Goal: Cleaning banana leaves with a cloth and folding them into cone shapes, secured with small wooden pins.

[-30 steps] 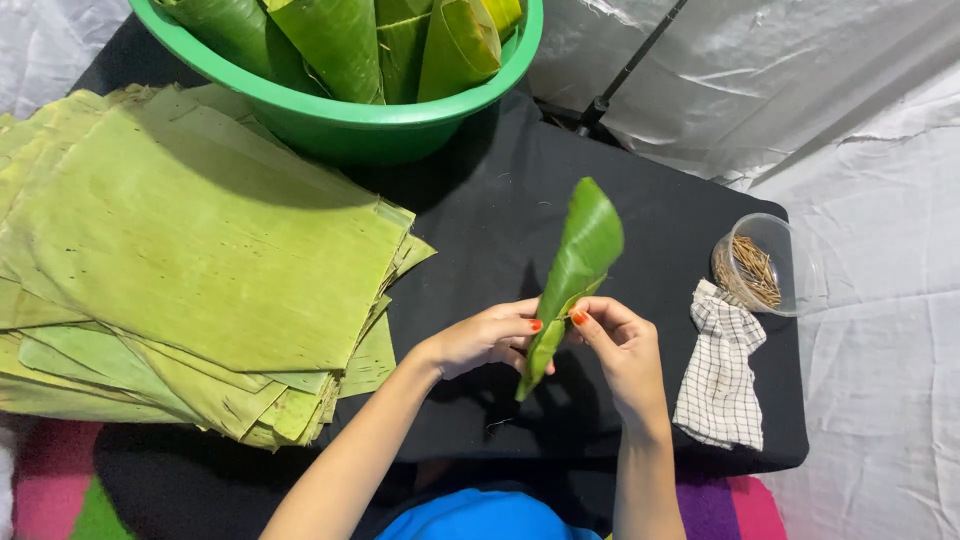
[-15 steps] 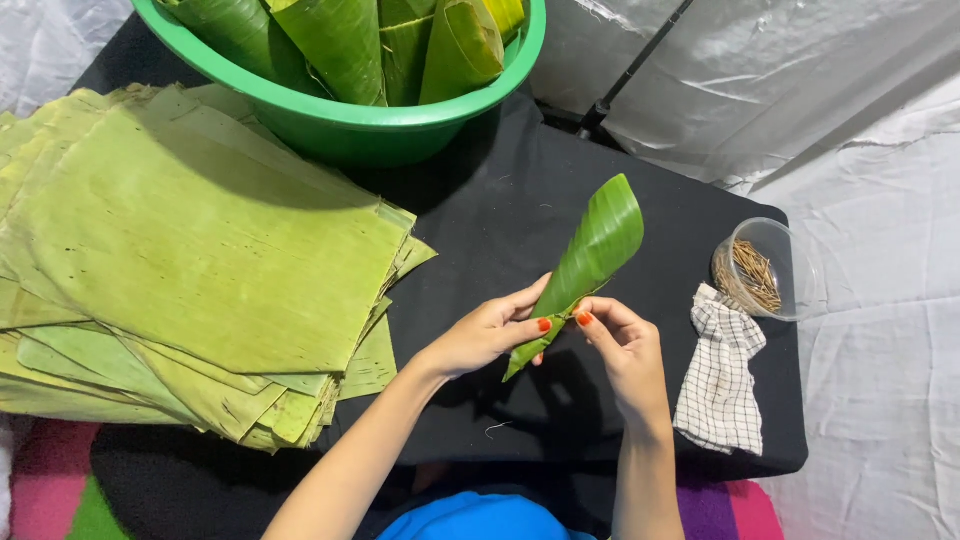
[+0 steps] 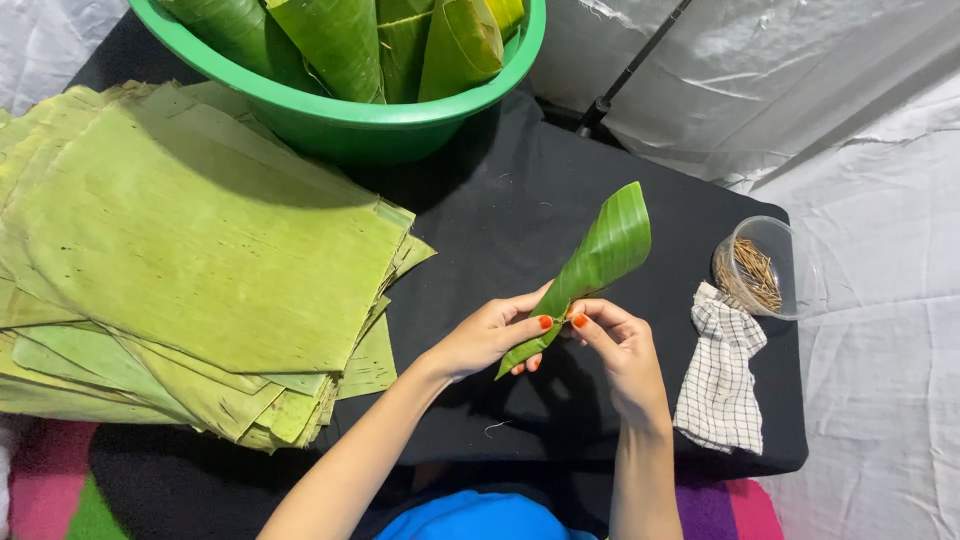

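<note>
A green banana leaf rolled into a narrow cone (image 3: 596, 262) is held above the black table (image 3: 520, 210), its wide mouth pointing up and to the right. My left hand (image 3: 490, 338) pinches the cone's pointed lower end from the left. My right hand (image 3: 615, 345) pinches the same spot from the right, thumb and fingers closed on the leaf. Both thumbs nearly meet at the narrow part.
A thick stack of flat banana leaves (image 3: 190, 260) covers the table's left side. A green basin (image 3: 350, 115) holding several rolled leaf cones stands at the back. At right are a clear cup of small sticks (image 3: 757, 268) and a checked cloth (image 3: 722, 372).
The cone has tilted further to the right and its mouth has opened wider. Both hands stayed at its narrow end, shifting slightly.
</note>
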